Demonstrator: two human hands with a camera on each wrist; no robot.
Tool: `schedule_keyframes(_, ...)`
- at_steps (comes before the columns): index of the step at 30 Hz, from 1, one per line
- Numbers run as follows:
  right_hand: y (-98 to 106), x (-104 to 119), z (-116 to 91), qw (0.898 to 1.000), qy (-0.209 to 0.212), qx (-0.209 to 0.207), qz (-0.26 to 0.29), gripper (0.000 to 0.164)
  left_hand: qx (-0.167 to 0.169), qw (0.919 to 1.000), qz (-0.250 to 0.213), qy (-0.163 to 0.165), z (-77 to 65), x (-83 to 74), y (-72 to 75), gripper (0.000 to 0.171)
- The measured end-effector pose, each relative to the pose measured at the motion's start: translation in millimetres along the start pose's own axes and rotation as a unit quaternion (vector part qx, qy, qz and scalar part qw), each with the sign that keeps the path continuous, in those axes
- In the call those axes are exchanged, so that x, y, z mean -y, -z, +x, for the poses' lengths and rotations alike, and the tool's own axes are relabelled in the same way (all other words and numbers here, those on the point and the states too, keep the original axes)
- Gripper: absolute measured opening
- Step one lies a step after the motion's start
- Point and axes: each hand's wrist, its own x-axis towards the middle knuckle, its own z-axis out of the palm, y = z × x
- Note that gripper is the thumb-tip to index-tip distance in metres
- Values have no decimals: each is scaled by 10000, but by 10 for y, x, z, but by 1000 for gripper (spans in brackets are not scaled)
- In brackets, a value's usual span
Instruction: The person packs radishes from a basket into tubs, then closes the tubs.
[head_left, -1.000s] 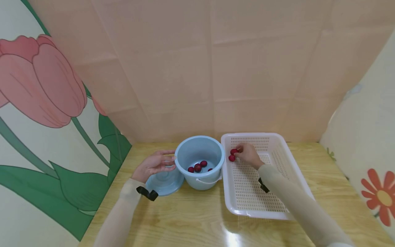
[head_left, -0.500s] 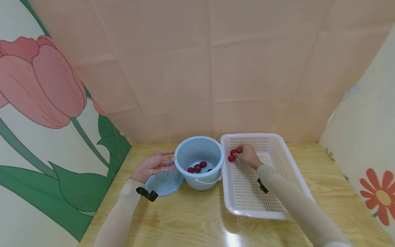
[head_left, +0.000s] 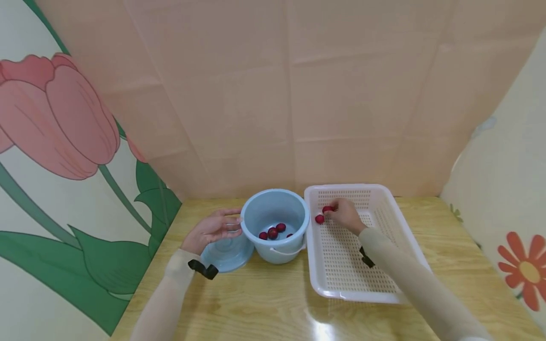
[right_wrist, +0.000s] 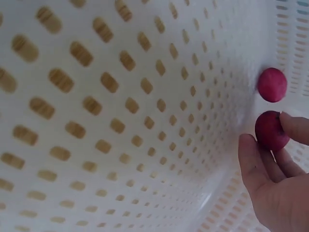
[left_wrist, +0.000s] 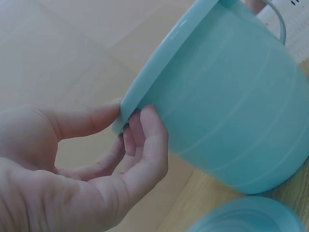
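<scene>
Toward the far left corner of the white basket (head_left: 345, 279), pinches a round, dark red fruit (right_wrist: 270, 129) between the thumb and fingers of the right hand (head_left: 346, 217), narrowed to the width of that fruit. Just beside it, shows a second red fruit (right_wrist: 272, 84), also inside the basket, near the side wall and apart from the fingers. To the left of the basket, close by, grips the rim of the blue bucket (head_left: 277, 257) with the left hand (head_left: 213, 229), with the thumb at the edge and the bent fingers tucked beneath. At the bottom of the bucket, shows at least four red fruits (head_left: 272, 232), with the rightmost partly hidden by the front rim. Across the outside, carries a pale handle (head_left: 292, 250). Beside the bucket and partly covered by the left hand, shows a round, blue, lid-like piece (head_left: 230, 262) on the counter (head_left: 256, 303), in yellowish wood grain with a bright glare toward the front. On both wrists, wears black straps (head_left: 202, 269) over pale sleeves (head_left: 159, 305). Farther out, rises to a creased, pinkish-beige backdrop (head_left: 239, 104), flanked by a printed pink tulip (head_left: 81, 113) at left and a printed red flower (head_left: 529, 272) at right.
</scene>
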Motion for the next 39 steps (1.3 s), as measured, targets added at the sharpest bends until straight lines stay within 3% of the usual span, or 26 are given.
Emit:
schedule_keyframes(7,121,71,-24,9995,-43,-150,279,28,-84,10000,-9,43,5,0,-7,57)
schedule_keyframes(12,222,129,-45,9990,252,-211,302,33,-81,10000,-49,31,11,-2,-2,58)
schedule_keyframes(21,424,294,-138,9982,361,9,470,39,117,9998,-137,-37,1,-11,18,60)
schedule_keyframes(39,644,778,-258,9940,313,264,1016,50,46,10000,-41,-20,19,5,19,58)
